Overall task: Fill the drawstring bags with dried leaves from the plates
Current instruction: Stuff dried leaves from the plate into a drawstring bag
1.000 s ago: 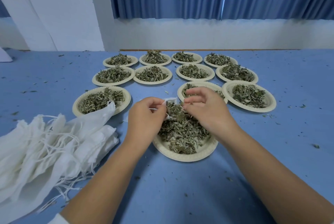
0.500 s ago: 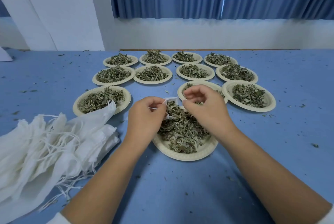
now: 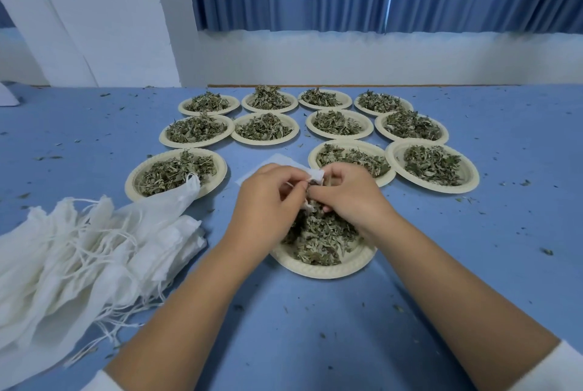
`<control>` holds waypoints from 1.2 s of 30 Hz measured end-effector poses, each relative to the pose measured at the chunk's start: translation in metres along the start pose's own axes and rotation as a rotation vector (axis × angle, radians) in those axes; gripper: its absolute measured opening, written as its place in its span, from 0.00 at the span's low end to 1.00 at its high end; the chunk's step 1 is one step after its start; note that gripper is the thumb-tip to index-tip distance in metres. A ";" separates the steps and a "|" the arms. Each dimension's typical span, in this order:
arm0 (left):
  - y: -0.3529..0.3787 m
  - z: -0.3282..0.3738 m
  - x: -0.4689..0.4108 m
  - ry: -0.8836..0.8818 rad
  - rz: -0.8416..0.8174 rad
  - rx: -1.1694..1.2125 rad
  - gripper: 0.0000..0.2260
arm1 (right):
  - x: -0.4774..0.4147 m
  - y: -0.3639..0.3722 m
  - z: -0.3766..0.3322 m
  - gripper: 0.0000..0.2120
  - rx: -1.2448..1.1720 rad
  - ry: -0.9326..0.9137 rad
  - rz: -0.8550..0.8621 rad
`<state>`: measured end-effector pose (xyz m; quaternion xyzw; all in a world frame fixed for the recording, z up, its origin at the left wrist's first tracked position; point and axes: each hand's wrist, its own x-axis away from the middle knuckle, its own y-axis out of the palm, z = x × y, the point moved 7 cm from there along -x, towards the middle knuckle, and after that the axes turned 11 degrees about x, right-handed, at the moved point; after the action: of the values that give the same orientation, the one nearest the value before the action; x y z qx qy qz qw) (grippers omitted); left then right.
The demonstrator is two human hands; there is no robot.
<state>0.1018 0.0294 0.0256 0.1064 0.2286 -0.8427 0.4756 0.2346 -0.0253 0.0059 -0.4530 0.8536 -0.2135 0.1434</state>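
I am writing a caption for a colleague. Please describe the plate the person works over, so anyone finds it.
On the blue table, plates of dried leaves lie in rows. One plate lies apart, nearest the person, right of the pile of white bags. Only it lies under the left hand and right hand.

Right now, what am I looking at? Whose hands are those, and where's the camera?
There is no machine here, just a person. The camera sits on their head and looks down, so you see their own arms. The left hand pinches a small white bag over the near plate. The right hand, fingers curled, seems to poke a pinch of dried leaves into it. More plates of leaves stand behind on the blue table. A pile of white bags lies to the left.
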 end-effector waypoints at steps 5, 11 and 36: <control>-0.004 -0.005 0.000 -0.007 0.049 -0.080 0.04 | -0.001 0.002 0.006 0.10 -0.140 0.092 -0.063; -0.021 -0.019 -0.003 -0.203 0.168 0.123 0.06 | 0.005 -0.002 0.005 0.15 -0.369 0.171 -0.225; -0.011 -0.011 0.001 -0.146 0.076 -0.030 0.05 | 0.012 -0.007 -0.007 0.12 -0.138 0.030 -0.089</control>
<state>0.0913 0.0393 0.0190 0.0461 0.2016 -0.8261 0.5242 0.2300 -0.0377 0.0148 -0.4961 0.8474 -0.1670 0.0896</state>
